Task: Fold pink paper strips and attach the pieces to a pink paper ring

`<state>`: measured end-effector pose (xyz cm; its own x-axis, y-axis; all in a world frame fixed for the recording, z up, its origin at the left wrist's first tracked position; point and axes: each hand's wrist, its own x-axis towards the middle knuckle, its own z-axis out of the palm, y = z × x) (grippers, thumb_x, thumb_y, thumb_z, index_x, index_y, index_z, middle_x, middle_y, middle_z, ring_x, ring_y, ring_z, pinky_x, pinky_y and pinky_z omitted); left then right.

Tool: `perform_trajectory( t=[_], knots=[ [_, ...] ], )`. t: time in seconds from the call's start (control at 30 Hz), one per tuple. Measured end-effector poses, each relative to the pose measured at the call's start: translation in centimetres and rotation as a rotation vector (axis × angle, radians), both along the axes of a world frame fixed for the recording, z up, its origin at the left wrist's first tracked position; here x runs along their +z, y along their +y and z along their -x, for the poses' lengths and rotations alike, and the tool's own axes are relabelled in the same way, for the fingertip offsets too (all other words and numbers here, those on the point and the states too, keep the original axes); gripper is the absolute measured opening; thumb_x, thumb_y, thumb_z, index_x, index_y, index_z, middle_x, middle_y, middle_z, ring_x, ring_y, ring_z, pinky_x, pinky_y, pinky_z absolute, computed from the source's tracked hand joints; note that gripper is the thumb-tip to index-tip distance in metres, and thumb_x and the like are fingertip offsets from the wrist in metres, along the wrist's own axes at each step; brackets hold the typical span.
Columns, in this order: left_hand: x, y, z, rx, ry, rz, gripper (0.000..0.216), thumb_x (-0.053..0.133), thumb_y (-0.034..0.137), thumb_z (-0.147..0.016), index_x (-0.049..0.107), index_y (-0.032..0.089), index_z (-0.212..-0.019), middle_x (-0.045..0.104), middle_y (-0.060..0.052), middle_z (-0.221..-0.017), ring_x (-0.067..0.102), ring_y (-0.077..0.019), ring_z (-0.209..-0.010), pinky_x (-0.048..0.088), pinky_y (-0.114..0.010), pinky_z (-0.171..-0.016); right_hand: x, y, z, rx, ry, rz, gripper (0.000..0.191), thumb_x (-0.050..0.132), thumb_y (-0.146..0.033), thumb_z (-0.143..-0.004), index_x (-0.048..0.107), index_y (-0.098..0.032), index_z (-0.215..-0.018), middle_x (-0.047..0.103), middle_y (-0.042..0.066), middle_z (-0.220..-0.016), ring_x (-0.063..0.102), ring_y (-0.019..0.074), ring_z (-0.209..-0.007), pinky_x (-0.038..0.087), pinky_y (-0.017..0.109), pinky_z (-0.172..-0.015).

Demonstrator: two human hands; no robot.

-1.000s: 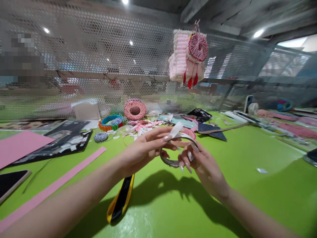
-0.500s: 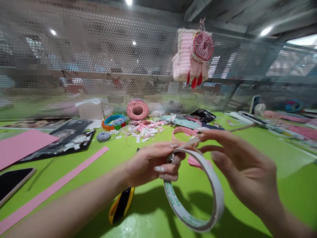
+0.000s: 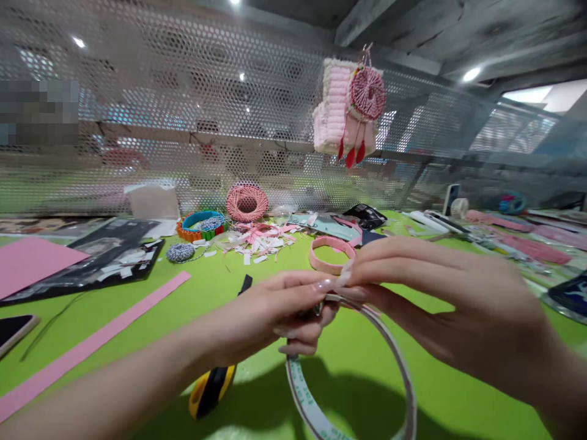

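Observation:
My left hand (image 3: 287, 308) is closed round the upper left of a roll of white double-sided tape (image 3: 305, 396), which hangs tilted above the table with green print inside its core. The fingertips of my right hand (image 3: 440, 299) are pinched together at the top of the roll, on a short whitish piece of tape (image 3: 343, 275) close to my left thumb. Just beyond my fingers stands a pink paper ring (image 3: 316, 260). A yellow and black utility knife (image 3: 213, 391) lies under my left forearm, partly hidden by it.
A long pink paper strip (image 3: 103, 342) and a phone (image 3: 13, 333) lie on the green table (image 3: 151, 373) at left. Paper scraps (image 3: 261, 241), a colourful ring (image 3: 199, 226) and a pink woven ring (image 3: 247, 203) sit at the back, before a perforated metal screen (image 3: 275, 79).
My right hand has come in to the left, its fingers closing on the tape's end at the roll's top. The roll has dropped slightly in view, and the view has shifted right.

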<state>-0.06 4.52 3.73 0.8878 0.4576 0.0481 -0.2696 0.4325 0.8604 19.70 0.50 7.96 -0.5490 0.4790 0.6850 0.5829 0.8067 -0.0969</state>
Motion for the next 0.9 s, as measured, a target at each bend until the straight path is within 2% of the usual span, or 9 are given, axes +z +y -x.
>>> perform_trajectory(
  t=[0.13, 0.27, 0.37, 0.5, 0.63, 0.73, 0.8, 0.9],
  knots=[
    [0.7, -1.0, -0.1, 0.073, 0.089, -0.089, 0.018, 0.053, 0.031, -0.090, 0.055, 0.016, -0.079, 0.028, 0.008, -0.056, 0.016, -0.0058, -0.045, 0.015, -0.021, -0.044, -0.6, -0.3, 0.1, -0.048, -0.012, -0.005, 0.007, 0.055, -0.018, -0.091, 0.060, -0.022, -0.088, 0.068, 0.006, -0.083, 0.064, 0.0182, -0.074, 0.049, 0.028, -0.063],
    [0.9, -1.6, -0.3, 0.153, 0.193, -0.167, 0.027, 0.055, 0.041, -0.089, 0.060, 0.015, -0.081, 0.023, 0.009, -0.055, 0.013, -0.0061, -0.046, 0.011, -0.022, -0.043, -1.2, -0.4, 0.8, -0.072, 0.091, 0.148, 0.011, 0.052, -0.021, -0.093, 0.059, -0.020, -0.085, 0.064, 0.002, -0.070, 0.060, 0.0139, -0.060, 0.046, 0.026, -0.053],
    [0.8, -1.8, -0.4, 0.210, 0.270, -0.183, 0.031, 0.058, 0.044, -0.086, 0.065, 0.014, -0.085, 0.023, 0.009, -0.056, 0.014, -0.0065, -0.047, 0.009, -0.023, -0.043, -1.2, 0.0, 0.5, -0.134, 0.263, 0.255, 0.014, 0.053, -0.026, -0.093, 0.059, -0.021, -0.082, 0.063, 0.000, -0.067, 0.060, 0.0129, -0.057, 0.046, 0.025, -0.052],
    [0.8, -1.9, -0.5, 0.248, 0.338, -0.113, 0.034, 0.058, 0.046, -0.085, 0.069, 0.014, -0.083, 0.021, 0.009, -0.057, 0.011, -0.0060, -0.047, 0.006, -0.024, -0.043, -0.6, 0.8, -1.6, -0.218, 0.537, 0.282, 0.021, 0.055, -0.036, -0.092, 0.058, -0.022, -0.076, 0.063, 0.001, -0.066, 0.062, 0.0148, -0.060, 0.049, 0.026, -0.055],
    [1.0, -1.7, -0.3, 0.247, 0.336, -0.096, 0.033, 0.058, 0.047, -0.086, 0.069, 0.016, -0.085, 0.026, 0.008, -0.060, 0.011, -0.0057, -0.047, 0.007, -0.024, -0.044, -0.4, 1.0, -2.9, -0.223, 0.400, 0.284, 0.038, 0.045, -0.039, -0.096, 0.056, -0.021, -0.064, 0.059, 0.001, -0.058, 0.059, 0.0147, -0.055, 0.045, 0.027, -0.053],
    [0.9, -1.5, -0.2, 0.261, 0.371, -0.124, 0.035, 0.060, 0.050, -0.083, 0.068, 0.016, -0.083, 0.026, 0.008, -0.059, 0.013, -0.0063, -0.047, 0.008, -0.023, -0.044, -0.8, 1.0, -2.3, -0.139, 0.265, 0.364, 0.018, 0.058, -0.037, -0.089, 0.065, -0.022, -0.083, 0.068, 0.004, -0.078, 0.063, 0.0165, -0.067, 0.048, 0.026, -0.056],
    [0.9, -1.5, -0.2, 0.294, 0.427, -0.167, 0.038, 0.060, 0.053, -0.081, 0.067, 0.016, -0.082, 0.027, 0.008, -0.058, 0.016, -0.0071, -0.048, 0.011, -0.023, -0.044, -1.1, 1.1, -1.7, -0.034, 0.187, 0.426, 0.018, 0.067, -0.034, -0.083, 0.066, -0.022, -0.097, 0.069, 0.005, -0.095, 0.065, 0.0190, -0.082, 0.051, 0.026, -0.060],
    [0.9, -1.7, 0.0, 0.375, 0.530, -0.339, 0.039, 0.056, 0.054, -0.082, 0.070, 0.018, -0.086, 0.036, 0.005, -0.063, 0.027, -0.0095, -0.053, 0.019, -0.023, -0.047, -1.4, 1.5, -0.9, 0.065, 0.082, 0.401, 0.007, 0.064, -0.026, -0.086, 0.067, -0.021, -0.090, 0.070, 0.004, -0.089, 0.064, 0.0188, -0.084, 0.052, 0.027, -0.064]
  ],
)
